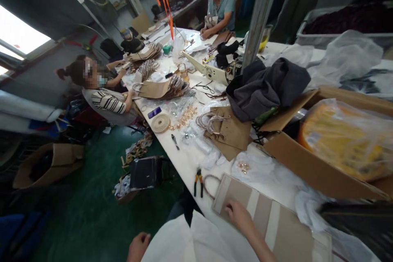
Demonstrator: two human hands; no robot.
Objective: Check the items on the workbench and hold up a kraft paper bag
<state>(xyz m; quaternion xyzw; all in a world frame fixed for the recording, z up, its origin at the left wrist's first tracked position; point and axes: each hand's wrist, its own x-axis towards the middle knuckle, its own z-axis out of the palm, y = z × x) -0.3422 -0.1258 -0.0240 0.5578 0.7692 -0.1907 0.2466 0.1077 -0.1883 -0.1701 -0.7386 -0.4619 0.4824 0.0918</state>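
One striped bag [272, 215], white table [186, 161], green floor [95, 200]

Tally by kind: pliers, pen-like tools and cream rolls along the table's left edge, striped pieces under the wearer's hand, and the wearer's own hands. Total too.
Pliers: 1
Pen-like tool: 1
Cream roll: 1
Striped piece: 1
Wearer's hands: 2 (left hand, right hand)
Total: 6

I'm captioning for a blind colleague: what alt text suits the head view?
A person's right hand is over a striped beige bag on a white table, near some pliers; the left hand is beside their white top. One co-worker sits left, another far back.
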